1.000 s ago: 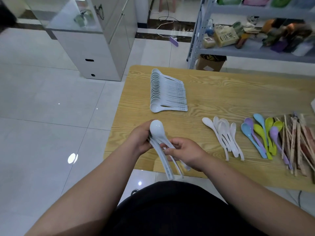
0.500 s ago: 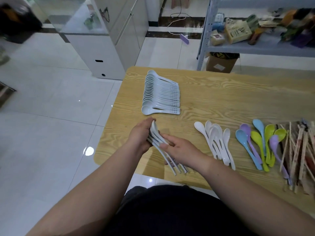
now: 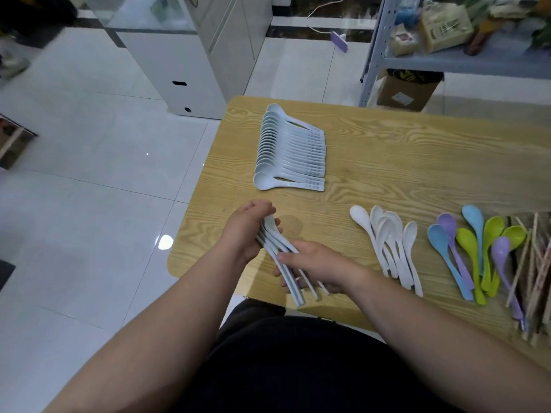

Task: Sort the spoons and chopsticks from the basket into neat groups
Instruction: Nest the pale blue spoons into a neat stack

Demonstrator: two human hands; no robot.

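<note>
Both hands hold a small bundle of pale blue-grey spoons (image 3: 281,257) over the near left corner of the wooden table (image 3: 402,162). My left hand (image 3: 249,226) grips the bowl ends, and my right hand (image 3: 316,263) holds the handles, which stick out toward me. Farther back lies a neat overlapping row of matching pale spoons (image 3: 290,150). A loose group of white spoons (image 3: 393,248) lies to the right, then coloured spoons (image 3: 474,251) in blue, purple and green, then chopsticks (image 3: 536,269) at the right edge.
A white cabinet (image 3: 190,70) stands on the tiled floor beyond the table's left side. A metal shelf rack (image 3: 465,58) with boxes and a cardboard box (image 3: 408,90) under it stands behind the table. No basket is in view.
The spoon bundle turned from bowl-up facing me to lying flatter and lower in my hands. The camera shifted so the table sits more to the right.
</note>
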